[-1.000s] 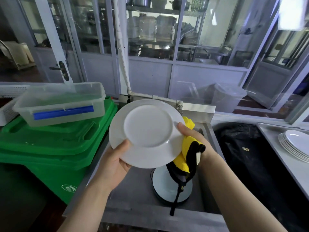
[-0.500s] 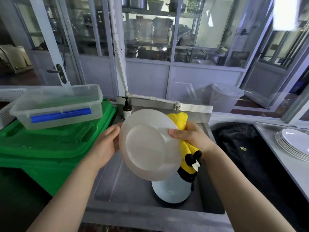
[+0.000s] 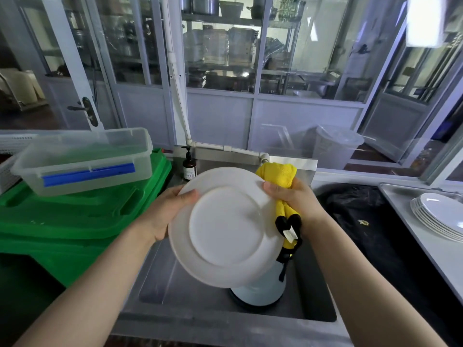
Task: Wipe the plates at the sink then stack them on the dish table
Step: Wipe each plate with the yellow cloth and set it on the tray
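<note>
Over sink (image 3: 175, 284), hands (image 3: 165, 214) gripping plate (image 3: 225, 229), cloth (image 3: 280, 176)

I hold a round white plate (image 3: 226, 229) tilted over the sink (image 3: 175, 279), its underside with the raised foot ring facing me. Behind its right edge sits a yellow cloth (image 3: 278, 175) with black trim. Another plate (image 3: 260, 294) lies in the sink below it. Right of the sink, a stack of white plates (image 3: 441, 215) rests on the desk (image 3: 436, 251).
</note>
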`<state>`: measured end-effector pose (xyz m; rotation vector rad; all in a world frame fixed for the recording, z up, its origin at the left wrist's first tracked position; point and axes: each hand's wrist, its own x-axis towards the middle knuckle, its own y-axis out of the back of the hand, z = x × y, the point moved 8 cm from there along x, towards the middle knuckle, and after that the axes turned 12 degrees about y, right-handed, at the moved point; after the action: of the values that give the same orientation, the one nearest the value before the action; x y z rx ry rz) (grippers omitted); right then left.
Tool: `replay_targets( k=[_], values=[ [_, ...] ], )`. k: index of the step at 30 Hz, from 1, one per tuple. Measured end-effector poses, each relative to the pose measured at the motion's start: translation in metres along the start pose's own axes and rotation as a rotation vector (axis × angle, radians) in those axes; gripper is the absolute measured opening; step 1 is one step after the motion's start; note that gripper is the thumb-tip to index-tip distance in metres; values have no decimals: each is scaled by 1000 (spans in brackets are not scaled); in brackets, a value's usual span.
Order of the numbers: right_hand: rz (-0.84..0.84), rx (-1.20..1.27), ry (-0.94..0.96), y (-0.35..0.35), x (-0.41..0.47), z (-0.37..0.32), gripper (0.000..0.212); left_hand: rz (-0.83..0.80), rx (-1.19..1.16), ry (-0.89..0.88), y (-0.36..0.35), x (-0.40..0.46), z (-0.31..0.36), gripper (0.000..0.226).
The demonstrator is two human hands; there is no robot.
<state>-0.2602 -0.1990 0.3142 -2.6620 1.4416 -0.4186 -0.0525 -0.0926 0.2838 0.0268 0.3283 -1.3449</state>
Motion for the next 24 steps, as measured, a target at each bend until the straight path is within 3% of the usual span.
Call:
replay_targets(
  k=[5, 8, 10, 16, 20, 24],
  values=[
    [191, -197, 165, 16, 6, -19, 7, 115, -138, -29, 4, -2, -6, 25],
    [239, -313, 253, 18, 2, -27, 25, 173, -219, -69, 5, -3, -2, 19],
    [200, -396, 330, 14, 0, -31, 24, 196, -250, -111, 5, -5, 4, 15],
    [116, -932, 617, -9, -16, -38, 49, 354, -399, -172, 12, -9, 6, 11],
    [42, -1063, 705, -40, -35, -25, 49, 493, -446, -275, 9, -15, 15, 6],
    [2, -1073, 749, -70, -43, -26, 44, 570, -304, -368, -8, -24, 25, 8]
  ],
)
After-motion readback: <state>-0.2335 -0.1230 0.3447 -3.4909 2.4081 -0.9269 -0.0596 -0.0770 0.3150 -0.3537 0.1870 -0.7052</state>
